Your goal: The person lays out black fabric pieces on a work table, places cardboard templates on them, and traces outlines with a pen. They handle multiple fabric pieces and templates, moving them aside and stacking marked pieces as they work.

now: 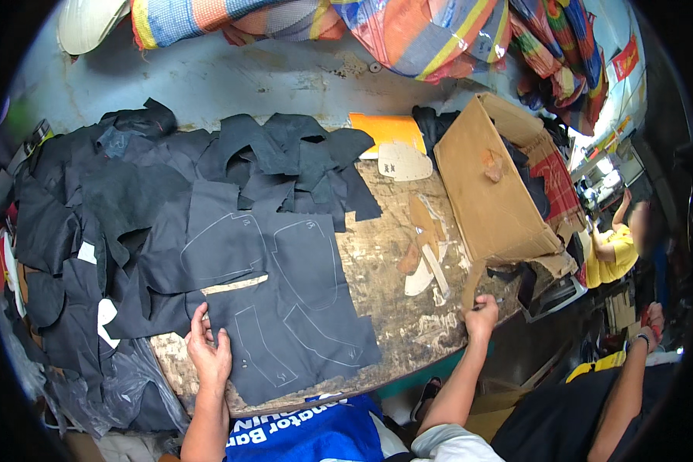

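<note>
A dark sheet of leather-like material (285, 323) lies flat before me, with several shapes outlined on it in pale lines. My left hand (209, 353) rests at its left edge, fingers apart and holding nothing. Over the table's right edge my right hand (482, 316) is closed, with a small dark tip showing at its fingers. What it grips is mostly hidden. A narrow tan strip (473, 283) runs down to these fingers from the cardboard box; I cannot tell whether they hold it. Several pale and brown pattern pieces (423, 239) lie between the sheet and the box.
Dark material pieces (131, 192) are heaped at the left and back. An open cardboard box (477, 185) stands at the right, near an orange sheet (393, 131) and a cream template (404, 162). Striped bundles (423, 31) sit behind. People are at the right, one in yellow (612, 254).
</note>
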{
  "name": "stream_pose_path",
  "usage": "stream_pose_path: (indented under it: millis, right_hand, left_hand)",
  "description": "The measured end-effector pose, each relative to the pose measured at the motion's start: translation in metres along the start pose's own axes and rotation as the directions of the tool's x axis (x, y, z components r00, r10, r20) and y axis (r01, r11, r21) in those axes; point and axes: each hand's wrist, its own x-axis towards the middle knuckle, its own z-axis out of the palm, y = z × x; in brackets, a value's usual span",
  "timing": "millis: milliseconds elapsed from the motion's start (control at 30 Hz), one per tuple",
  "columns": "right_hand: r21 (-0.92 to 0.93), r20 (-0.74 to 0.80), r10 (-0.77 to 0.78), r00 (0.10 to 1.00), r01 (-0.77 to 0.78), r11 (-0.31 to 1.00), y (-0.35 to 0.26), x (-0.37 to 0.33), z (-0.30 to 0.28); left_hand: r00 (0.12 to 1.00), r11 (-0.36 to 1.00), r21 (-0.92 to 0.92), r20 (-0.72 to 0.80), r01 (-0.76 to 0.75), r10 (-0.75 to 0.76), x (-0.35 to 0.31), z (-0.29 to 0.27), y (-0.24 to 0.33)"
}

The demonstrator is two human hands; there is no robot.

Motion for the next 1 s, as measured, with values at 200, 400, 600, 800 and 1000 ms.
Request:
stream_pose_path:
  millis: [200, 400, 600, 800, 1000]
  right_hand:
    - [0.705, 0.19, -0.408, 0.893, 0.165, 0.69, -0.072, 0.013, 0.017]
    - [0.325, -0.015, -0.416, 0.909, 0.398, 0.858, -0.208, 0.078, 0.083]
    - [0.068, 0.466, -0.546, 0.697, 0.587, 0.807, -0.217, -0.075, 0.137]
    - [0.399, 0.386, -0.629, 0.675, 0.492, 0.774, -0.194, -0.113, 0.114]
    - [0.606, 0.151, -0.64, 0.754, 0.441, 0.662, -0.148, -0.11, 0.105]
  left_hand:
    - [0.997, 0.988, 0.145, -0.039, -0.054, 0.06, -0.002, 0.002, 0.002]
    - [0.998, 0.998, 0.06, -0.052, -0.037, 0.04, -0.002, 0.004, 0.0]
    - [0.999, 0.996, 0.086, -0.039, -0.029, 0.032, -0.002, 0.003, 0.002]
    - [1.0, 0.995, -0.096, 0.011, -0.01, 0.011, -0.001, -0.001, 0.001]
    - [0.993, 1.0, -0.007, 0.114, -0.015, 0.016, -0.002, 0.001, 0.007]
